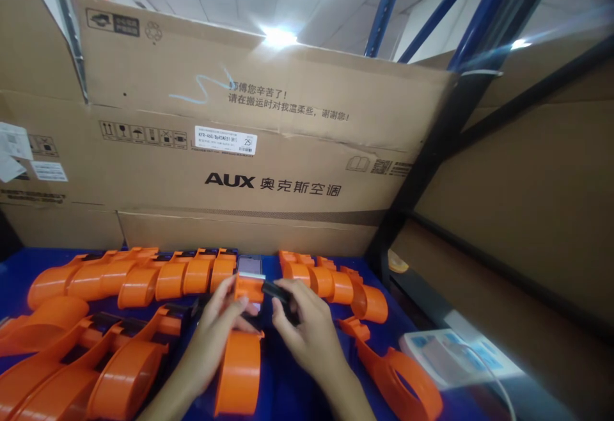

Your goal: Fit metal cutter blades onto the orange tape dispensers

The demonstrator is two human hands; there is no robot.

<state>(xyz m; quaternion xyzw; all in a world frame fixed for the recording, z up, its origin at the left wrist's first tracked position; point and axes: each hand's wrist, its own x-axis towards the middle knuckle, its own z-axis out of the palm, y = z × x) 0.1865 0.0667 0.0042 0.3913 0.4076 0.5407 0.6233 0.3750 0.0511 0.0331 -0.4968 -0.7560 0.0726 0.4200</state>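
Left hand: we grip an orange part in it, fingers curled close.
Right hand: we hold a black piece between thumb and fingers, its end right at the orange part's side; we cannot tell whether it is inserted.
Orange part: between our hands, over the blue tabletop.
Orange holders: we have them on both sides.
Cardboard: behind these, printed AUX.
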